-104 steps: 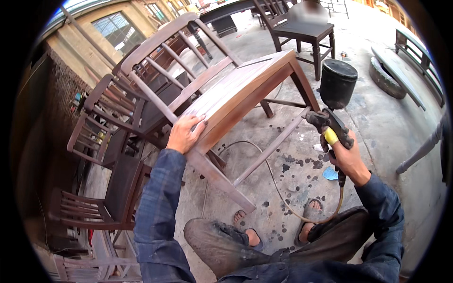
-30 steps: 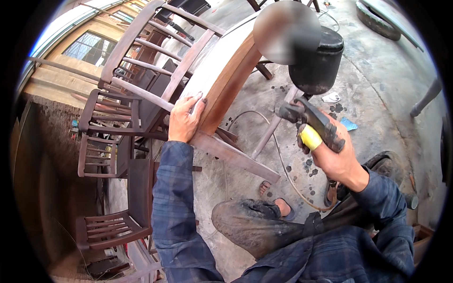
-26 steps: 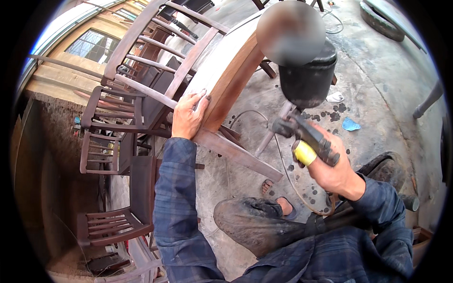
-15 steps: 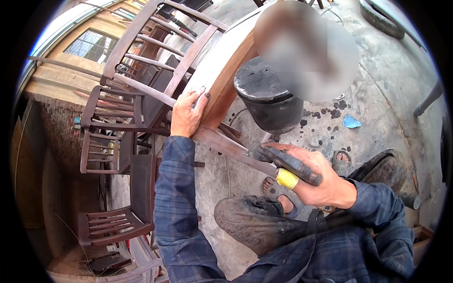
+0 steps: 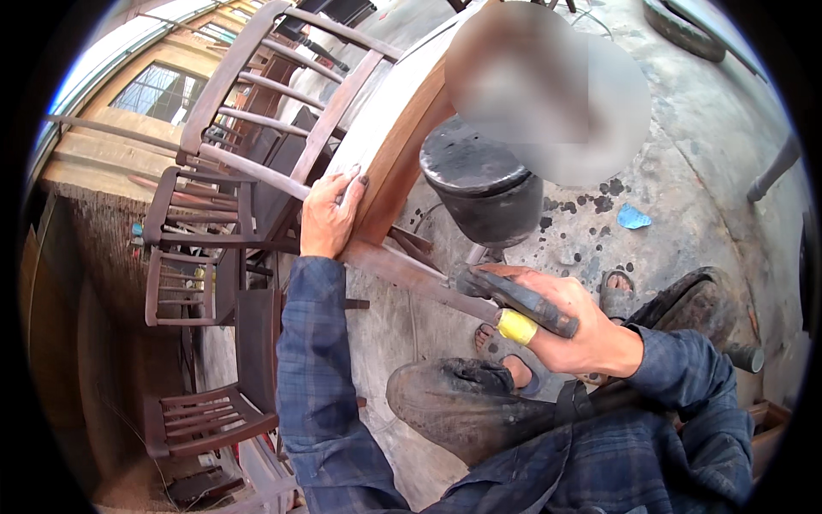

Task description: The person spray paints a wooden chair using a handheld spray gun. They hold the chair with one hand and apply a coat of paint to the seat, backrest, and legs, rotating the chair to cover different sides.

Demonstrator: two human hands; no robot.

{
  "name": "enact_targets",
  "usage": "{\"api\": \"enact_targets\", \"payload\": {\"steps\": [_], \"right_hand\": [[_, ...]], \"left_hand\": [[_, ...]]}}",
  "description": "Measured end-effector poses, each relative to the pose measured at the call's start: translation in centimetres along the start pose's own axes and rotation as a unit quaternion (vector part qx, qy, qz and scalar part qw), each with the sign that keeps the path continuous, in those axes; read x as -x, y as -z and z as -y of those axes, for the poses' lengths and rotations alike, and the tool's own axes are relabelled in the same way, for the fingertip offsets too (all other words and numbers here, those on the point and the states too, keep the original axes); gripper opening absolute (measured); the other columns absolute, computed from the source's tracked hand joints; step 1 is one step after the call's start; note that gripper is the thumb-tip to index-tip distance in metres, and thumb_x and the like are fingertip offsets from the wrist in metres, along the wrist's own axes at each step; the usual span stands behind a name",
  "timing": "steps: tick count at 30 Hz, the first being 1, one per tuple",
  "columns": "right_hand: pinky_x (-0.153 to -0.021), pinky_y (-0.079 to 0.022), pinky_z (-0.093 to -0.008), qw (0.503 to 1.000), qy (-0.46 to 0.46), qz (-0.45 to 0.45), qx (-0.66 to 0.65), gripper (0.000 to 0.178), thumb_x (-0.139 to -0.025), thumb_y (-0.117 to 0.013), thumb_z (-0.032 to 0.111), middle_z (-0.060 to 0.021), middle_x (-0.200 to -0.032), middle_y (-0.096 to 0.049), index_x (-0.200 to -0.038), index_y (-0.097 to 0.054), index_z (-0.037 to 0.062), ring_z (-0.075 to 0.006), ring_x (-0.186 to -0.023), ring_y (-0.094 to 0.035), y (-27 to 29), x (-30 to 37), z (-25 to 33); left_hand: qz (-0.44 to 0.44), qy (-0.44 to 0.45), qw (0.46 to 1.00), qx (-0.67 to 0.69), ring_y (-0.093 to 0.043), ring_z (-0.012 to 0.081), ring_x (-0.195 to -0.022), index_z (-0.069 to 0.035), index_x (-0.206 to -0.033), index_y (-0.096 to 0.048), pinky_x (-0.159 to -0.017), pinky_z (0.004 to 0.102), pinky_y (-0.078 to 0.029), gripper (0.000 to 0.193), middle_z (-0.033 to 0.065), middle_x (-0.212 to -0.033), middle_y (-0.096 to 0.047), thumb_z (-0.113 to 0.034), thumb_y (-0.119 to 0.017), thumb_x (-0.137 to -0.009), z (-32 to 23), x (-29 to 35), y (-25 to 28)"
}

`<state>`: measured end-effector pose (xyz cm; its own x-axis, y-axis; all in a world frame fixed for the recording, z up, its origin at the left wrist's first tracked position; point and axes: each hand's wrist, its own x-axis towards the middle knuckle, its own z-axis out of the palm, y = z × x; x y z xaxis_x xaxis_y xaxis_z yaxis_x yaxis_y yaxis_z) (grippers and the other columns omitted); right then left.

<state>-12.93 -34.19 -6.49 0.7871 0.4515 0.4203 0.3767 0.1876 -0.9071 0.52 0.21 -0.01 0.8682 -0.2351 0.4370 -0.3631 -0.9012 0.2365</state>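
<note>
A wooden chair lies tipped on its side before me, with its slatted back (image 5: 321,141) toward the upper left and its pale seat (image 5: 390,116) edge-on. My left hand (image 5: 330,214) grips the seat's corner, fingers curled over the edge. From that corner a brown chair leg (image 5: 411,272) runs toward me and ends in a yellow wrapping (image 5: 516,325). In my right hand (image 5: 586,330) is a black handheld tool (image 5: 527,300), probably a sander, closed in my fingers. Its front end rests against or right beside the leg; exact contact is hidden.
A black stool-like drum (image 5: 484,184) stands just beyond the leg. Several dark chairs (image 5: 257,343) crowd the left side. A blue scrap (image 5: 634,217) and dark spots lie on the concrete floor (image 5: 676,248). A tyre (image 5: 685,30) is at the far right.
The chair and my left hand appear slightly further left and lower. The black tool has barely moved along the leg, and both hands keep their hold.
</note>
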Motion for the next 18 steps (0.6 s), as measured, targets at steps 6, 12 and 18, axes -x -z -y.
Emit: {"api": "enact_targets", "payload": {"steps": [6, 12, 18], "right_hand": [[-0.073, -0.052, -0.0280, 0.996, -0.005, -0.093, -0.009, 0.039, -0.093, -0.065, 0.009, -0.0114, -0.108, -0.072, -0.130, -0.061, -0.0020, -0.0102, -0.085, -0.064, 1.7, -0.5, -0.7], [-0.084, -0.051, -0.0301, 0.987, -0.059, -0.150, 0.005, 0.039, -0.094, -0.064, 0.007, -0.0137, -0.111, -0.071, -0.131, -0.061, -0.0032, -0.0137, -0.092, -0.065, 5.1, -0.5, -0.4], [-0.074, -0.047, -0.0240, 0.982, -0.109, -0.133, -0.081, 0.041, -0.095, -0.063, 0.008, -0.0018, -0.096, -0.067, -0.134, -0.059, -0.0032, -0.0062, -0.080, -0.057, 6.1, -0.3, -0.1]], "left_hand": [[-0.008, -0.016, 1.000, -0.001, -0.068, 0.0330, -0.098, -0.004, -0.114, -0.074, -0.087, 0.0380, -0.052, 0.028, 0.0168, -0.106, -0.072, -0.022, -0.072, -0.092, -0.2, 0.2, -0.1], [-0.004, -0.004, 1.000, -0.007, -0.068, 0.0323, -0.097, -0.002, -0.113, -0.074, -0.086, 0.0371, -0.052, 0.027, 0.0172, -0.104, -0.071, -0.019, -0.071, -0.092, -0.7, 0.2, 0.2], [-0.003, -0.023, 1.000, -0.010, -0.068, 0.0332, -0.095, -0.002, -0.114, -0.073, -0.085, 0.0367, -0.052, 0.026, 0.0181, -0.105, -0.070, -0.017, -0.071, -0.093, 0.0, 0.2, 0.3]]}}
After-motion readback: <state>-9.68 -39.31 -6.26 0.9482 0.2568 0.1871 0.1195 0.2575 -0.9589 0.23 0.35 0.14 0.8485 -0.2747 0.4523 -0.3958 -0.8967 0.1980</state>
